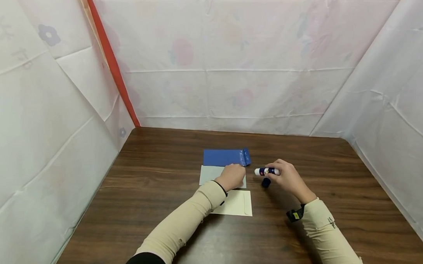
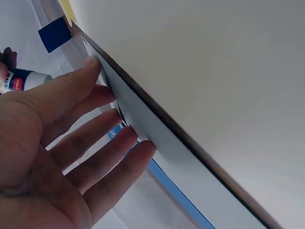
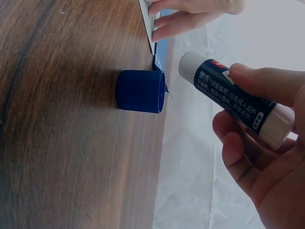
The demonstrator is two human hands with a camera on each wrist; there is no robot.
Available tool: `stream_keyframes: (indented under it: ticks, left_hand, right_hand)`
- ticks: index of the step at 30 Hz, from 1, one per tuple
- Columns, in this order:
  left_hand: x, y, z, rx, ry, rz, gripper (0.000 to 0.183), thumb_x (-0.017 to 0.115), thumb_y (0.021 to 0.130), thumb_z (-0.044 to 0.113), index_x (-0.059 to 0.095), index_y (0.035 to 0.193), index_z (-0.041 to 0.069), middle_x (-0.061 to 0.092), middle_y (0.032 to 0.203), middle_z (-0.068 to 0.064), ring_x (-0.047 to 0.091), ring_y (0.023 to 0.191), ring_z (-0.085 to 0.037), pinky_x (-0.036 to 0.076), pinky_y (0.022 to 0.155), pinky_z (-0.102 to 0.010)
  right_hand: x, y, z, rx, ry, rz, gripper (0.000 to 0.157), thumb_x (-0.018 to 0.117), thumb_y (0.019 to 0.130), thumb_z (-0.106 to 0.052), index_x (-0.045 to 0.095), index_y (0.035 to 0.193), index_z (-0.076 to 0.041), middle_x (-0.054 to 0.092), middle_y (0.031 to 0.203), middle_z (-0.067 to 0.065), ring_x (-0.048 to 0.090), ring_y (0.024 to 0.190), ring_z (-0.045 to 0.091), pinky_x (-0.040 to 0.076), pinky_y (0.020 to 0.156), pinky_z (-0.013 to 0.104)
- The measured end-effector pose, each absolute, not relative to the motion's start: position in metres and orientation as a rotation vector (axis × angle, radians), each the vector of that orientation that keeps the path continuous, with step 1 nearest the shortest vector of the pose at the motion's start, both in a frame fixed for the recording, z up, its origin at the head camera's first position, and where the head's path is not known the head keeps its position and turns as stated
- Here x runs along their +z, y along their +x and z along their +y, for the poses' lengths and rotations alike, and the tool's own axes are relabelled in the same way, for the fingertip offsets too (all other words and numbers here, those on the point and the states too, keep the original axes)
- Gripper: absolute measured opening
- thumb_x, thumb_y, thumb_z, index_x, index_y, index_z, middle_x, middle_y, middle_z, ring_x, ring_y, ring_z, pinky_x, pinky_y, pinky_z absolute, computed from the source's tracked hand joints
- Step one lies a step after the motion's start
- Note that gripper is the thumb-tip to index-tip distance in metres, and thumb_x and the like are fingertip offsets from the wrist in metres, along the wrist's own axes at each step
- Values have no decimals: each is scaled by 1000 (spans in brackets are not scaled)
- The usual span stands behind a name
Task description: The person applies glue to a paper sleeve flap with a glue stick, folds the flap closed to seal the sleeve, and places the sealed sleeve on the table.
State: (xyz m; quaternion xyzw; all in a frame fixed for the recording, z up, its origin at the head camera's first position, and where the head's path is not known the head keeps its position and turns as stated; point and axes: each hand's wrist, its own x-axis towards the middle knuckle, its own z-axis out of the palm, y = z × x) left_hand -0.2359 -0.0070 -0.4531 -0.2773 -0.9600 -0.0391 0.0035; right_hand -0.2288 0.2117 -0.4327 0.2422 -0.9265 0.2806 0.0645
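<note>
My left hand rests its fingertips on a pale grey envelope. In the left wrist view its fingers are slightly bent, with the thumb tip at the envelope's edge. To the right, my right hand holds a glue stick between thumb and fingers. The stick is uncapped and tilted, its white end toward the left hand. Below it on the table lies the dark blue cap, on its side.
Behind the grey envelope lies a blue envelope with its flap open at the right and shiny streaks near the fold. A cream envelope lies in front, partly under the left forearm. White sheeting encloses the wooden table at the back and sides.
</note>
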Motion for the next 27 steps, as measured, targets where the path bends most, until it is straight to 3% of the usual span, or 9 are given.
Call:
stream_keyframes:
  ticks: [8,13,16,20,27]
  left_hand:
    - [-453,-237,-6,-148,-875,-3039,24,68,85,5,58,64,12,67,69,-4,50,57,-11,44,54,-25]
    - [-455,-236,-5,-61,-888,-3046,17,59,89,2,69,79,11,72,97,-5,65,83,-18,55,70,-29]
    - [-454,-235,-4,4,-892,-3087,17,58,94,6,74,95,10,67,116,-5,64,103,-21,55,85,-31]
    - [-454,-234,-2,81,-908,-3137,20,55,97,9,73,106,11,61,132,-4,58,116,-21,49,98,-29]
    - [-453,-233,-1,110,-909,-3165,28,48,99,10,72,113,11,58,139,-4,58,118,-21,50,95,-28]
  right_hand:
    - [-431,-228,211,855,733,-2807,28,77,83,-11,72,109,-2,66,98,12,59,78,18,47,60,26]
    - [-432,-228,212,850,720,-2811,27,77,83,-11,72,108,-2,66,98,11,60,79,18,47,60,26]
    - [-432,-227,212,856,720,-2802,27,77,83,-11,72,108,-2,66,98,11,61,80,19,48,61,27]
    - [-433,-227,212,863,713,-2804,27,77,83,-11,73,108,-3,66,98,11,61,80,19,48,61,27]
    - [-433,-226,212,857,711,-2796,25,77,82,-10,73,106,-2,66,96,12,61,79,19,47,60,26]
